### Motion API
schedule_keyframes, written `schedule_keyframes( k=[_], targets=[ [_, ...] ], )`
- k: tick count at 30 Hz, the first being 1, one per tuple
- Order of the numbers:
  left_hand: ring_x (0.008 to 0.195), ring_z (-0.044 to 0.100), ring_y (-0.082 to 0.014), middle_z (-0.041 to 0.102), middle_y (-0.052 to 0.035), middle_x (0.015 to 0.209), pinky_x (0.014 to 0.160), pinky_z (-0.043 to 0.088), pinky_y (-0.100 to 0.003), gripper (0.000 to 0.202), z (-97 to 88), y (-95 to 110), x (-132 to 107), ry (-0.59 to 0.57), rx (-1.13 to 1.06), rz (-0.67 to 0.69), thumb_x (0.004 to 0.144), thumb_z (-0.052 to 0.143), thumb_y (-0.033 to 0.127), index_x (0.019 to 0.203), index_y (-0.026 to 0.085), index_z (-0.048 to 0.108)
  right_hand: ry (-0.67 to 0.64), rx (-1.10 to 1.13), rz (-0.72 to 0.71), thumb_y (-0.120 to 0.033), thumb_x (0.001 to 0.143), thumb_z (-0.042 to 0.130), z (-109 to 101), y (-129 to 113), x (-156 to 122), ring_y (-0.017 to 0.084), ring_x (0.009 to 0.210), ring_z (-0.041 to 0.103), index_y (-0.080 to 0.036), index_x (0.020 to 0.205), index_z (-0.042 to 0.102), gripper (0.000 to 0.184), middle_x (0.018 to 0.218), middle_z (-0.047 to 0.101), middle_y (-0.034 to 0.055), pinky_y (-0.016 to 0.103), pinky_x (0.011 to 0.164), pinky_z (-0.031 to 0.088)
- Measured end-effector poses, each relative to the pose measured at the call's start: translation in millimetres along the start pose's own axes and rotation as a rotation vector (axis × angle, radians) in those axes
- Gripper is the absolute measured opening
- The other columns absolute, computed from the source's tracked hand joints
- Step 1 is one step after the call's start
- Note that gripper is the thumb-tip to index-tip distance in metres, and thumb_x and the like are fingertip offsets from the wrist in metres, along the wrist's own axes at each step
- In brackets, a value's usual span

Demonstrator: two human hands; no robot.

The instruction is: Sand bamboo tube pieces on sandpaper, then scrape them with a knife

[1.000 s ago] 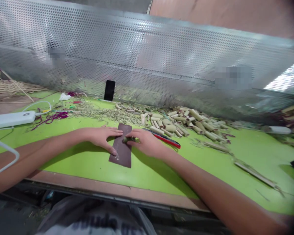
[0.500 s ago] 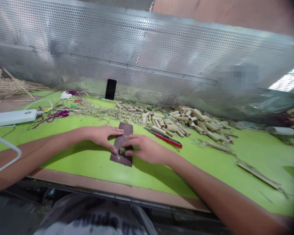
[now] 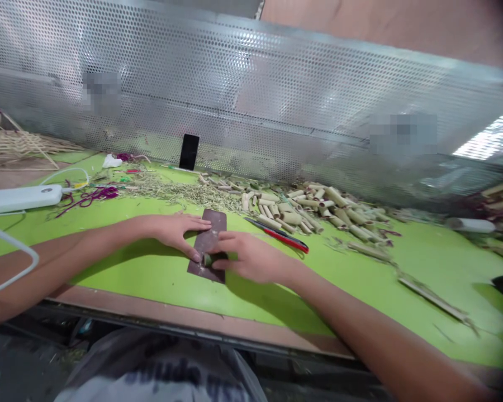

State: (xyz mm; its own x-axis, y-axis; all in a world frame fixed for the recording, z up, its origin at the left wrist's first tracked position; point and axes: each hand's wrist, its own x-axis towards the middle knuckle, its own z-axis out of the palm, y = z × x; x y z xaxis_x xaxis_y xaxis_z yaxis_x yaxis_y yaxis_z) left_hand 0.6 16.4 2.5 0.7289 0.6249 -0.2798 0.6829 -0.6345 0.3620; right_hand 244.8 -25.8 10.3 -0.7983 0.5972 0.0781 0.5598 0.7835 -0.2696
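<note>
A sheet of dark brown sandpaper [image 3: 213,228] lies on the green tabletop [image 3: 129,268], in front of me at the middle. My left hand [image 3: 174,234] rests flat across the sheet's left edge, its fingers spread and pressing down. My right hand [image 3: 251,258] comes in from the right, with its fingers curled around a short green bamboo piece [image 3: 208,259]. That piece touches the lower part of the sandpaper, and the fingers hide most of it.
Behind the sheet lie a red-handled knife [image 3: 279,239], a heap of cut bamboo tubes [image 3: 305,209] and shredded fibres [image 3: 188,195]. A white power strip [image 3: 20,199] and purple cord [image 3: 96,193] sit left. A black phone [image 3: 189,152] stands against a perforated metal screen [image 3: 235,84].
My right hand has drawn the bamboo piece toward me and slightly left along the sandpaper. My left hand and the sheet have stayed nearly still.
</note>
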Motion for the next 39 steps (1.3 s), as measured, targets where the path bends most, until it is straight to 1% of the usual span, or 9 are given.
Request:
schedule_keyframes(
  k=[5, 9, 13, 17, 21, 25, 29, 33, 39],
  targets=[
    [0.156, 0.014, -0.0338, 0.015, -0.0063, 0.169, 0.127, 0.011, -0.047, 0.111, 0.3, -0.7, 1.4, 0.010, 0.012, 0.000, 0.076, 0.064, 0.077, 0.163, 0.023, 0.020, 0.115, -0.142, 0.132, -0.026, 0.096, 0.061, 2.2, 2.8, 0.1, 0.026, 0.098, 0.066, -0.020, 0.117, 0.075, 0.026, 0.107, 0.071, 0.0113, 0.039, 0.087, 0.052],
    [0.156, 0.014, -0.0342, 0.016, -0.0070, 0.169, 0.127, 0.012, -0.048, 0.111, 0.4, -1.3, 1.5, 0.013, 0.009, 0.023, 0.076, 0.063, 0.078, 0.163, 0.023, 0.021, 0.002, -0.045, -0.058, -0.030, 0.096, 0.063, 1.9, 1.2, 0.0, 0.024, 0.098, 0.067, -0.024, 0.114, 0.077, 0.024, 0.109, 0.071, 0.0082, 0.036, 0.088, 0.052],
    [0.156, 0.014, -0.0343, 0.015, -0.0067, 0.169, 0.127, 0.012, -0.049, 0.110, 0.0, -1.4, 1.1, 0.015, 0.007, 0.020, 0.077, 0.062, 0.079, 0.163, 0.023, 0.021, 0.126, -0.145, 0.142, -0.027, 0.097, 0.058, 2.3, 3.8, 0.7, 0.027, 0.099, 0.066, -0.020, 0.118, 0.075, 0.028, 0.109, 0.071, 0.0120, 0.041, 0.088, 0.052],
    [0.156, 0.014, -0.0343, 0.015, -0.0065, 0.169, 0.127, 0.013, -0.049, 0.110, -0.2, -1.1, 0.7, 0.016, 0.006, 0.025, 0.076, 0.062, 0.079, 0.162, 0.023, 0.022, 0.004, -0.047, 0.025, -0.031, 0.095, 0.064, 1.9, 6.5, 0.2, 0.026, 0.100, 0.067, -0.021, 0.119, 0.075, 0.028, 0.113, 0.071, 0.0100, 0.039, 0.089, 0.052],
    [0.156, 0.014, -0.0332, 0.014, -0.0061, 0.169, 0.127, 0.011, -0.047, 0.111, -0.6, 0.0, 0.1, 0.009, 0.010, 0.010, 0.077, 0.061, 0.079, 0.163, 0.022, 0.021, 0.114, -0.116, 0.147, -0.026, 0.097, 0.059, -0.6, 5.6, -0.5, 0.028, 0.102, 0.066, -0.020, 0.119, 0.075, 0.028, 0.113, 0.071, 0.0121, 0.041, 0.090, 0.052],
    [0.156, 0.014, -0.0328, 0.015, -0.0048, 0.169, 0.127, 0.012, -0.046, 0.111, -0.5, -0.3, 0.3, 0.009, 0.005, 0.011, 0.076, 0.063, 0.079, 0.163, 0.023, 0.021, -0.006, -0.029, 0.023, -0.030, 0.095, 0.066, -1.1, 2.8, -0.4, 0.025, 0.101, 0.067, -0.022, 0.116, 0.076, 0.025, 0.115, 0.071, 0.0092, 0.037, 0.091, 0.052],
    [0.156, 0.014, -0.0322, 0.014, -0.0055, 0.169, 0.127, 0.011, -0.046, 0.111, 0.3, -1.9, 0.5, 0.018, 0.007, 0.014, 0.076, 0.062, 0.079, 0.163, 0.022, 0.021, 0.145, -0.129, 0.184, -0.025, 0.097, 0.059, 3.2, 2.9, 1.2, 0.027, 0.103, 0.065, -0.020, 0.118, 0.075, 0.027, 0.112, 0.071, 0.0126, 0.040, 0.092, 0.051],
    [0.156, 0.015, -0.0323, 0.016, -0.0052, 0.169, 0.127, 0.013, -0.046, 0.110, 0.6, -1.9, 0.3, 0.017, 0.002, 0.027, 0.076, 0.062, 0.079, 0.162, 0.024, 0.022, 0.035, -0.004, 0.010, -0.031, 0.095, 0.064, 5.3, 3.5, 2.2, 0.025, 0.106, 0.066, -0.024, 0.118, 0.075, 0.026, 0.117, 0.070, 0.0092, 0.039, 0.094, 0.052],
    [0.155, 0.017, -0.0344, 0.015, -0.0058, 0.169, 0.127, 0.013, -0.047, 0.109, -0.1, -0.8, 0.6, 0.020, 0.015, 0.010, 0.076, 0.061, 0.079, 0.162, 0.025, 0.022, 0.129, -0.084, 0.117, -0.026, 0.096, 0.060, 6.4, 7.1, 2.5, 0.028, 0.104, 0.065, -0.021, 0.119, 0.075, 0.028, 0.113, 0.070, 0.0120, 0.042, 0.093, 0.051]
  ],
)
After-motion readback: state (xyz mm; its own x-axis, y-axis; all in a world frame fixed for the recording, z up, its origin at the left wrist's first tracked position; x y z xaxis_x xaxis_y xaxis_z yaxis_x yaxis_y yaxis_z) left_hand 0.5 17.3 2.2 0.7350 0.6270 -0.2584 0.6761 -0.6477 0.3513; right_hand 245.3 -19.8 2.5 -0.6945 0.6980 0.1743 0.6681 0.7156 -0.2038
